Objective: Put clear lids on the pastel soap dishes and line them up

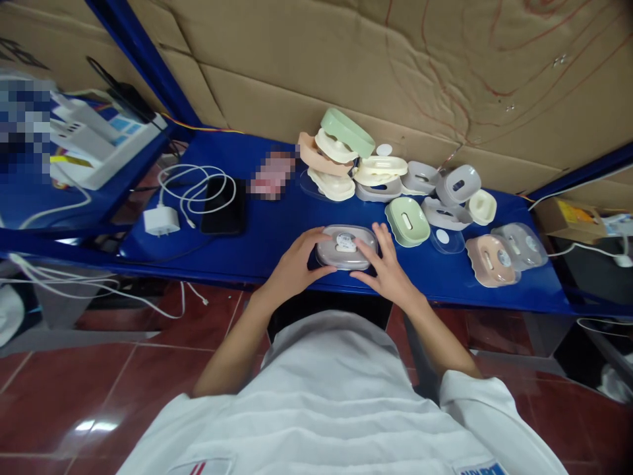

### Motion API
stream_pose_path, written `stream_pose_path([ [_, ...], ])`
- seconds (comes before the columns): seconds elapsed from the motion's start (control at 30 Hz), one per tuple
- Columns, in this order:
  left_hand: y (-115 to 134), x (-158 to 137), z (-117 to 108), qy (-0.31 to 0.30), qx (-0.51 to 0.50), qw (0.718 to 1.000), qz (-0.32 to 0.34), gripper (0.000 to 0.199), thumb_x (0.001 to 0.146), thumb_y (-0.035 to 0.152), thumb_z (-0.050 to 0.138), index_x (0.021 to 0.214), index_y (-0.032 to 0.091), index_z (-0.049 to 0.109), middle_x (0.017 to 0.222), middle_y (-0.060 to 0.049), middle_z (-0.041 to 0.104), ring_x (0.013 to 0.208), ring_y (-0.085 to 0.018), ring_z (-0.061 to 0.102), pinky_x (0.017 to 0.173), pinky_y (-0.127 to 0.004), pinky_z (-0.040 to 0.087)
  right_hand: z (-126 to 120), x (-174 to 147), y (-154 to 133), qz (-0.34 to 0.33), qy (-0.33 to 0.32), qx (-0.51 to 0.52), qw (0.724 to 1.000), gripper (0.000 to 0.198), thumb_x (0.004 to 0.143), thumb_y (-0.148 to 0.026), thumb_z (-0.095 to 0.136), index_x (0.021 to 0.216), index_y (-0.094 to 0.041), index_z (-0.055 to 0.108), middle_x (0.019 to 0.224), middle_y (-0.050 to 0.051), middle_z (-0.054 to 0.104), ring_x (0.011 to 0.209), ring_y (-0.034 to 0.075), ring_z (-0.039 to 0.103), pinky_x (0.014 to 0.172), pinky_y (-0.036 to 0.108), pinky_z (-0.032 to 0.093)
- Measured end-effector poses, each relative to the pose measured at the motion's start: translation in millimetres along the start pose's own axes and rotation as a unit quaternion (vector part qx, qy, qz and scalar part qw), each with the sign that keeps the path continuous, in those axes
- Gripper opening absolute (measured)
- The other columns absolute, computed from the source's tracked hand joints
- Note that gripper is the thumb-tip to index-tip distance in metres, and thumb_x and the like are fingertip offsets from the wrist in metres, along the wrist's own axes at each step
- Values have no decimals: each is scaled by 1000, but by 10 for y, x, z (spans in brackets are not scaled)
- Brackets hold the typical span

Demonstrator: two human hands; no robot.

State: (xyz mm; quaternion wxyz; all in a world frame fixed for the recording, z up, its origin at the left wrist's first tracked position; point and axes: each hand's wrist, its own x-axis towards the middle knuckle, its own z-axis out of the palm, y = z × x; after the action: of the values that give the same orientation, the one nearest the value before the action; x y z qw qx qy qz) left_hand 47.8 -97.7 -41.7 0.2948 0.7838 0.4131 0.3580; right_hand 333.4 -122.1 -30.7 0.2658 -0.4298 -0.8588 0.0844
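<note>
A grey oval soap box [341, 260] with a clear lid sits at the front edge of the blue table, between my two hands. A round white sticker [345, 241] lies on top of its lid. My left hand [298, 264] grips the left end, thumb at the front and fingers over the back. Around the right end is my right hand [388, 269], with its index finger touching the sticker and its thumb near the front side. Just behind it stands a green soap dish [408, 223]. A clear lid with a white sticker [446, 239] lies to the right.
Several loose soap box parts in green, cream, peach and grey [337, 158] are heaped at the back. Two lidded boxes, peach [489, 262] and grey [524, 247], rest at the right. A white charger [161, 220] and a black flat object [225, 214] lie left. Cardboard [306, 72] walls the back.
</note>
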Motion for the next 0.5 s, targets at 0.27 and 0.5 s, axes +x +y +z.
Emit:
stream_pose_path([
  [0.27, 85, -27, -41, -45, 4, 999, -12, 80, 101, 49, 75, 169, 33, 34, 173, -11, 46, 153, -30, 55, 128, -49, 47, -295, -236, 6, 50, 137, -69, 987, 76, 95, -52, 80, 163, -37, 52, 170, 14, 45, 155, 39, 51, 127, 59, 48],
  [0.5, 131, -17, -36, -54, 66, 996, -1, 58, 110, 44, 60, 164, 32, 42, 162, -8, 57, 150, -29, 57, 126, -50, 49, -1634, -1646, 933, 251, 438, -354, 787, 100, 77, -81, 81, 162, -34, 55, 156, 24, 58, 147, 48, 54, 121, 64, 42],
])
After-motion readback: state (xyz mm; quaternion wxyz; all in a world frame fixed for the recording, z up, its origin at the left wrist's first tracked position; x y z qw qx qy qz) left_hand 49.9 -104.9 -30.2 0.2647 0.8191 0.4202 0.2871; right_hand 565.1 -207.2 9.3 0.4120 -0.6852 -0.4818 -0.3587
